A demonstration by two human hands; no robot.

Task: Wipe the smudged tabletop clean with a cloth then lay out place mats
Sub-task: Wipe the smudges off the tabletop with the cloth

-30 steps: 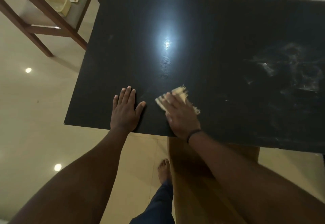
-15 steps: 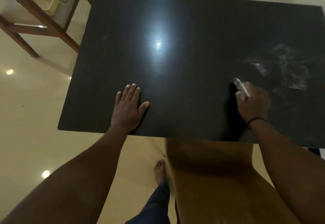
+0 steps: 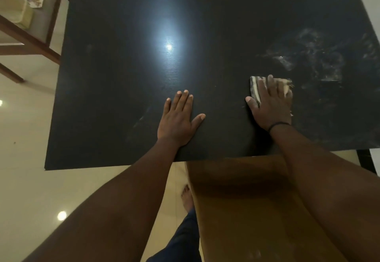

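The right hand [image 3: 270,105], flat on the cloth [image 3: 255,89], has swept right toward the smudges [image 3: 316,56] at two o'clock; left hand [image 3: 178,119] stays spread flat.

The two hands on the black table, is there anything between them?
No. In the head view, only bare dark tabletop lies between the left hand, pressed flat, and the right hand on the cloth.

We see a dark tabletop [image 3: 123,76] with white smudges [image 3: 314,56] at its right; our two hands and a cloth [image 3: 255,89] lie on it.
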